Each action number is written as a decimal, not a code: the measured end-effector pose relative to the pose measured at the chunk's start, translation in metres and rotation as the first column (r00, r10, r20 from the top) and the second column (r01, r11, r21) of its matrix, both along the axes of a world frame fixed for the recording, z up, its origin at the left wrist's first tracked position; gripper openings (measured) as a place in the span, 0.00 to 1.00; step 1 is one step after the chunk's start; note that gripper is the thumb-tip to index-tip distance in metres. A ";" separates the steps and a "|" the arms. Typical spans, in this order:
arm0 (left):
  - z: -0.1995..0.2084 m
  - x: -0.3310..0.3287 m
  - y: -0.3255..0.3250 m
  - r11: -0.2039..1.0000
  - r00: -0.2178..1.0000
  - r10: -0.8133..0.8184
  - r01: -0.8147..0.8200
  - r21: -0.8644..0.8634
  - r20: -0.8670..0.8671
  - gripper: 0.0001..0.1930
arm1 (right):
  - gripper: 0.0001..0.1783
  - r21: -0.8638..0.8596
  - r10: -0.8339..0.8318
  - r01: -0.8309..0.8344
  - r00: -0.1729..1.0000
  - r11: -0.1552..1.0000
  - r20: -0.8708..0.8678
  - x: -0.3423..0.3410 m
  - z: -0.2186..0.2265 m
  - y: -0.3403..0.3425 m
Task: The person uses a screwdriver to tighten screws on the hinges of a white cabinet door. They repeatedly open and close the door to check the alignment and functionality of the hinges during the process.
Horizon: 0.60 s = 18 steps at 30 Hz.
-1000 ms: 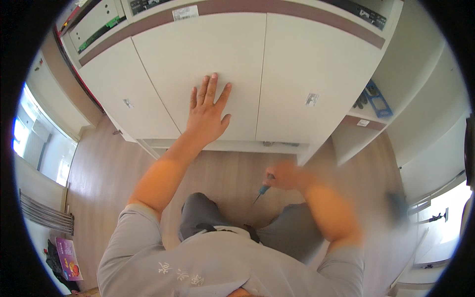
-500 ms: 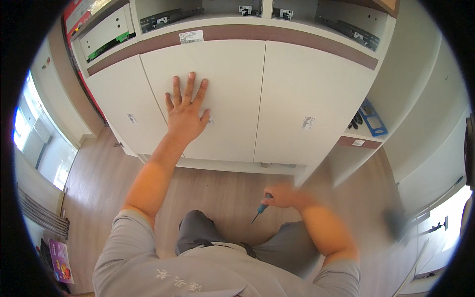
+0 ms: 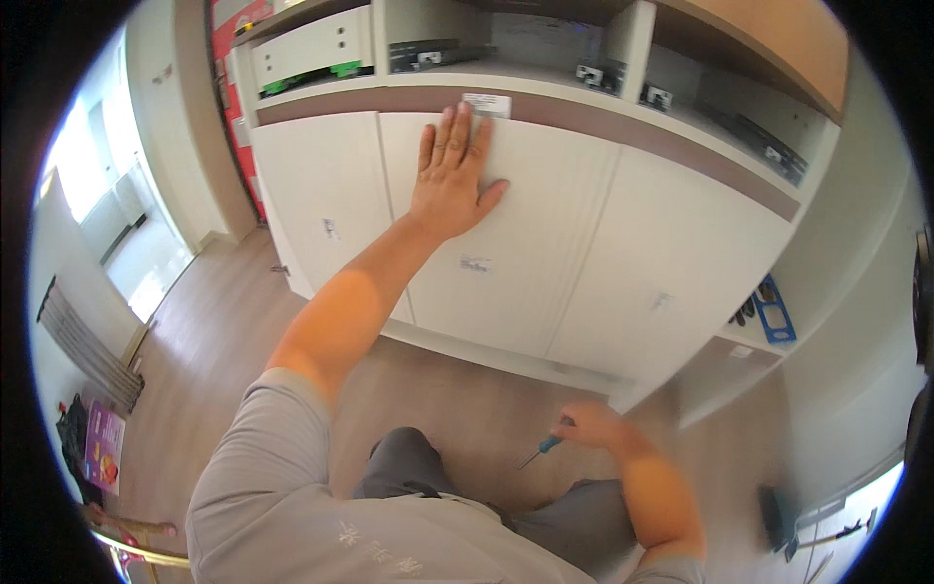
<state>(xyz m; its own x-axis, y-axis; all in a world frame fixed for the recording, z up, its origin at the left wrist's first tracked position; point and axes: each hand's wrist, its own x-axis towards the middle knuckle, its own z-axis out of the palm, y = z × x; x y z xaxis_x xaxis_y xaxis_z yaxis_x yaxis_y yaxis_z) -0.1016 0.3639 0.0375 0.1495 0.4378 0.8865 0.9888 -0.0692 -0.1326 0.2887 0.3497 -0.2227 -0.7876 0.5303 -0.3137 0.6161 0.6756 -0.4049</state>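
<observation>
My left hand (image 3: 449, 187) lies flat with spread fingers on the upper part of the white middle cabinet door (image 3: 506, 214), its fingertips close under the brown strip (image 3: 564, 113). Low in front of the cabinet, my right hand (image 3: 591, 426) is closed round the handle of a screwdriver (image 3: 547, 445) with a teal handle and a thin shaft that points down to the left. White doors flank the middle one: a left door (image 3: 316, 185) and a right door (image 3: 671, 253). Each door carries a small label.
Above the doors are open bays with black drawer slides (image 3: 428, 58) and a white drawer side (image 3: 311, 47) with green fittings. At right, a blue tool (image 3: 774, 316) lies on a low shelf. Wood floor (image 3: 214, 370) surrounds me; a purple box (image 3: 103, 448) stands at left.
My left hand has slid up the middle door toward the brown strip. My right hand still holds the screwdriver low down. The view has turned left, so the cabinet appears farther right.
</observation>
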 end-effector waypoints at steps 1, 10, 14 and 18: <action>-0.004 -0.013 -0.001 0.998 0.998 -0.035 0.032 0.057 0.052 0.47 | 0.25 -0.036 -0.025 0.026 1.000 0.999 0.011 0.000 0.008 -0.005; -0.097 -0.053 -0.013 0.996 0.953 -0.002 -0.025 0.083 0.303 0.47 | 0.25 -0.085 -0.011 0.016 0.999 0.996 0.051 0.003 0.007 -0.003; -0.170 -0.045 -0.042 0.987 0.927 0.040 0.021 -0.158 0.372 0.49 | 0.26 -0.047 0.017 -0.013 0.997 0.999 0.072 -0.014 0.009 0.001; -0.213 -0.032 -0.087 0.763 0.928 0.219 0.030 -0.645 0.302 0.51 | 0.25 -0.032 0.006 -0.004 0.997 0.999 0.071 -0.020 0.003 0.011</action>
<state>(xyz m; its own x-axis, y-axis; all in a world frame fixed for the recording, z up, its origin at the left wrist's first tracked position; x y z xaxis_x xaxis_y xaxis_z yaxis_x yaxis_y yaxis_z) -0.1332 0.2771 -0.1755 -0.1778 0.9059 0.3845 0.9645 0.0828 0.2507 0.2687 0.3604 -0.2197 -0.7656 0.5152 -0.3854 0.6406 0.6662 -0.3820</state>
